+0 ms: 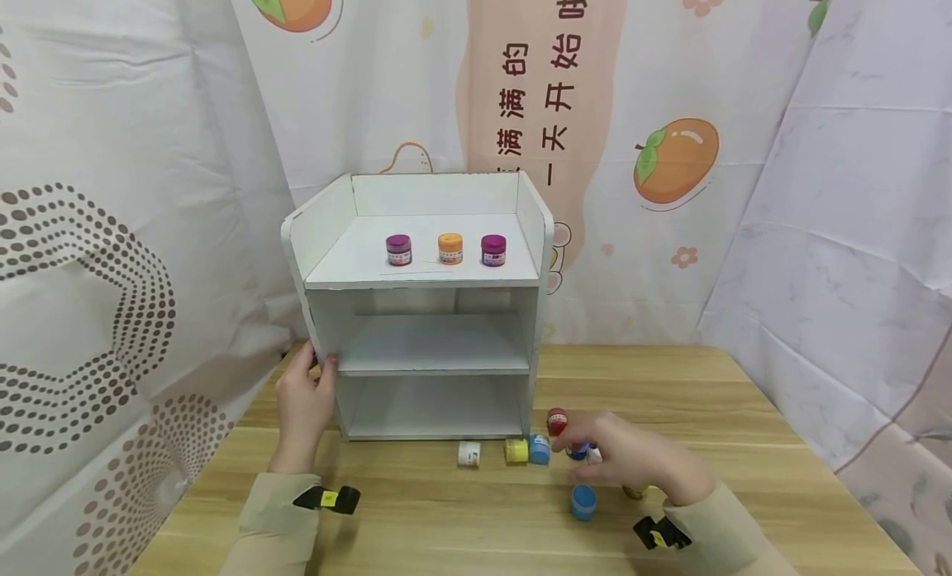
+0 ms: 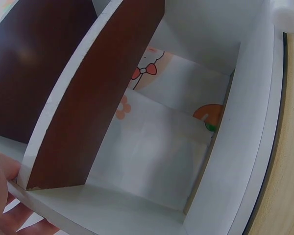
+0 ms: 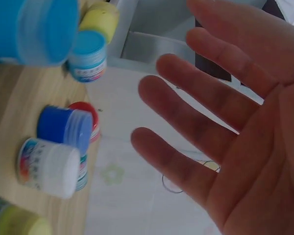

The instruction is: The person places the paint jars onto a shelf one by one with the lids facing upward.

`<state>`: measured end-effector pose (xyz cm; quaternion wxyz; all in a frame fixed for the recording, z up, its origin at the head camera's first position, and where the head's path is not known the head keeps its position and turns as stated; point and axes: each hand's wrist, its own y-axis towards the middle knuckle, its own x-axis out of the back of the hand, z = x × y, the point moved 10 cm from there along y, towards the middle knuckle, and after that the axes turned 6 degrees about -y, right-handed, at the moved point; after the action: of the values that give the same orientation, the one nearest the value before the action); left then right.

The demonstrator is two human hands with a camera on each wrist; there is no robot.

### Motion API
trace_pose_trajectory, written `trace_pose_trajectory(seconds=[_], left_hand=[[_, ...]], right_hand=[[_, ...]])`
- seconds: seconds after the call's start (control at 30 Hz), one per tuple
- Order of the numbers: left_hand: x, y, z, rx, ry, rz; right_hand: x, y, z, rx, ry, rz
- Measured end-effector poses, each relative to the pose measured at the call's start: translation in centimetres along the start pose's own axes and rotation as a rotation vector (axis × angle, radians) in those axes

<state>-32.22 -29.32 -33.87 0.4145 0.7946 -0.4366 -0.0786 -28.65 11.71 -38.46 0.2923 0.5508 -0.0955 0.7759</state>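
Observation:
My left hand (image 1: pixel 305 401) grips the left side panel of a white shelf unit (image 1: pixel 416 284), thumb on the inner face and fingers round the outside, as the left wrist view also shows. Over the table, my right hand (image 1: pixel 632 454) hovers palm down with fingers spread, holding nothing. Near it are a blue paint jar (image 1: pixel 583 502), a light blue jar (image 1: pixel 539 449), a red jar (image 1: pixel 557 420) and a dark blue jar (image 3: pixel 63 128). A white jar (image 3: pixel 49 167) lies on its side beside the dark blue one. My right wrist partly hides a yellow jar (image 1: pixel 635 492).
On the unit's top shelf stand a purple jar (image 1: pixel 398 249), an orange jar (image 1: pixel 449 248) and a magenta jar (image 1: pixel 493 249). Another white jar (image 1: pixel 468 454) and a yellow jar (image 1: pixel 516 451) lie before its base. Printed curtains (image 1: pixel 632 270) hang behind the wooden table (image 1: pixel 431 518).

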Motion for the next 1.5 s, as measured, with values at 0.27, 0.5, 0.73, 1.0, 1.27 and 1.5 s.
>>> trace_pose_trajectory(seconds=[0.27,0.5,0.73,1.0,1.27,1.5], left_hand=[[-0.1,-0.1,0.3,0.024,0.004,0.009],[-0.1,-0.1,0.1,0.024,-0.004,0.013],[-0.3,-0.1,0.3,0.038,0.002,0.015],[-0.5,-0.2,0.2,0.042,0.007,0.02],[-0.5,-0.1,0.2,0.045,-0.003,0.019],[-0.2,-0.1,0.5,0.05,0.008,0.013]], right_hand=[[-1.0,-1.4,-1.2,-0.066,0.079,0.028],[-1.6,-2.2,-2.1,-0.144,0.079,0.075],[-3.1,-2.7,-2.9,-0.233,0.149,0.166],[-4.1,-2.8,-3.1,-0.265,0.179,0.193],[-4.6,-2.3,-3.2,-0.278,0.165,0.196],[-4.8,0.0,-2.3,-0.24,0.129,0.14]])
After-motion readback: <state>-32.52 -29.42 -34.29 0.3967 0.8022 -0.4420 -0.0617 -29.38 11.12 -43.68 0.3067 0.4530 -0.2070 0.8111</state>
